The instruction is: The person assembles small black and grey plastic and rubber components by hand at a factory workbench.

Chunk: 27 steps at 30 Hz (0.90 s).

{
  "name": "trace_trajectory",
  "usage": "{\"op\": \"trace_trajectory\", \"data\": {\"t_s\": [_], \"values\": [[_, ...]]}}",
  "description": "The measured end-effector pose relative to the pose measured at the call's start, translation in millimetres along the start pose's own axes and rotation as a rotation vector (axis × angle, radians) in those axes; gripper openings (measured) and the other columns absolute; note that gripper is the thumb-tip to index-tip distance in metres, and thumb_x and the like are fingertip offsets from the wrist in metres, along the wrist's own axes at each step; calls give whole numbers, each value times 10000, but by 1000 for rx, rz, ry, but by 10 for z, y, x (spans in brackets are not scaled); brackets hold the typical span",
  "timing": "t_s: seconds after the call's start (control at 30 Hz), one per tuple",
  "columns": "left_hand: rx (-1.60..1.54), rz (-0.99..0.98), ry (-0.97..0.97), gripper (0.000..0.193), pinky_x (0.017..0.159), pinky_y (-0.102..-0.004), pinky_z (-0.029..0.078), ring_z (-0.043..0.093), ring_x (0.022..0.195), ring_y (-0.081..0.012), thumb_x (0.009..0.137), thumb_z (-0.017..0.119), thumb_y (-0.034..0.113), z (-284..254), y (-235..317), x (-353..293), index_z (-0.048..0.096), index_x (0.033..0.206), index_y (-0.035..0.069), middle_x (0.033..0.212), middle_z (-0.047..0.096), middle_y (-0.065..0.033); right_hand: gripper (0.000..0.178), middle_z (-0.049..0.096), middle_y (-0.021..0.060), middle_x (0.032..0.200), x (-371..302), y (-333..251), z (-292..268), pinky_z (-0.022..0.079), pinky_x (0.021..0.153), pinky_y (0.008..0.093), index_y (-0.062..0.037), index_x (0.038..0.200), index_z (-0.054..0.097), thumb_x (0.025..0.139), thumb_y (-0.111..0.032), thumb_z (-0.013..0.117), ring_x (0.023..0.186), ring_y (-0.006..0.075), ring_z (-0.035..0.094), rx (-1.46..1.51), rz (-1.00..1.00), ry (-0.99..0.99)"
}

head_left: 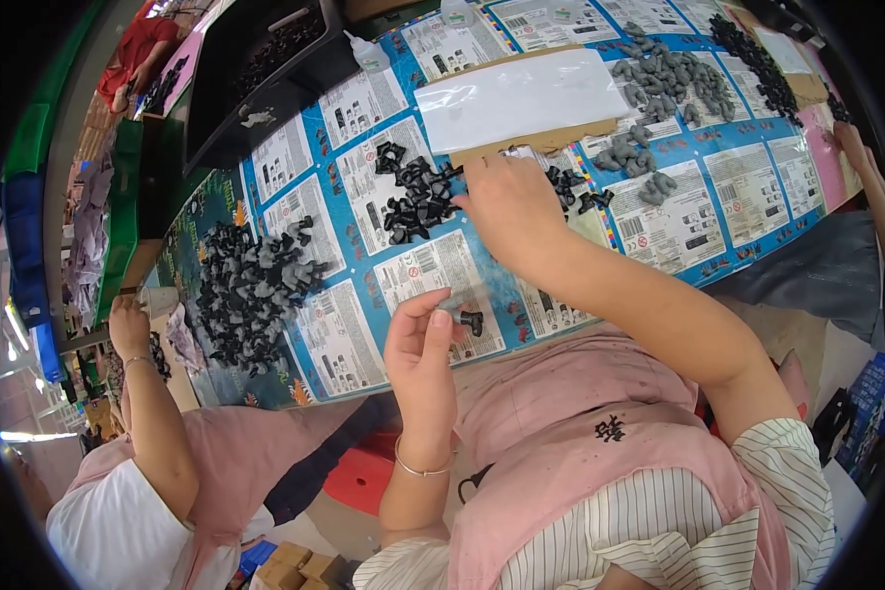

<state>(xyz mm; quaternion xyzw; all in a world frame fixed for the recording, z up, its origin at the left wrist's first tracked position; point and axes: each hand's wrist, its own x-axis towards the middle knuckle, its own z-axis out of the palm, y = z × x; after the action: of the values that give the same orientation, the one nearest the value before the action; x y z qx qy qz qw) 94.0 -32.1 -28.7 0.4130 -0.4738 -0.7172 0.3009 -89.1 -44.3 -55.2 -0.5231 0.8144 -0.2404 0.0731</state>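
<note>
Near the table's front edge, my left hand [421, 342] is closed, pinching a small plastic figure part [473, 321], black with a grey end at the fingertips. My right hand [511, 202] reaches down over the middle of the table, back of the hand up. Its thumb points left toward a loose pile of small black plastic parts [410, 208]; the fingertips are hidden, so whether they grip a part does not show. More black parts [565, 185] lie just right of that hand. Grey moulded parts [674, 84] are heaped at the far right.
A heap of joined grey-and-black parts [251, 290] lies on the left. Printed sheets cover the table [364, 192]. Behind my right hand is a white sheet on cardboard [521, 98]. A black bin [265, 74] and a squeeze bottle [367, 51] stand farther back. A co-worker's hand [130, 324] is at left.
</note>
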Motion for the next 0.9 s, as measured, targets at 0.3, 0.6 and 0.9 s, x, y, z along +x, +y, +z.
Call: {"op": "trace_trajectory", "data": {"t_s": [0.3,0.6,0.9], "values": [[-53,9,-9,214,752,-235,450,560,862,-100,949,572,119,11,26,-7,582,1133,9,1016,634,-72,152,568,162,898,-91,34,87,459,773,414,15,864,582,777,-59,683,892,329,581,-32,-117,58],[-89,-14,10,213,754,-225,454,565,841,-96,949,577,119,-15,-12,-9,581,1134,13,1013,634,-80,163,525,164,940,-207,79,52,461,762,440,20,863,551,761,-6,676,901,360,558,164,-52,49],[15,5,14,205,738,-223,460,570,820,-98,949,572,108,-46,-32,-15,584,1127,6,999,626,-74,226,541,76,873,-1014,119,-152,431,692,387,-59,886,587,714,-80,731,776,281,566,399,-190,-19]]}}
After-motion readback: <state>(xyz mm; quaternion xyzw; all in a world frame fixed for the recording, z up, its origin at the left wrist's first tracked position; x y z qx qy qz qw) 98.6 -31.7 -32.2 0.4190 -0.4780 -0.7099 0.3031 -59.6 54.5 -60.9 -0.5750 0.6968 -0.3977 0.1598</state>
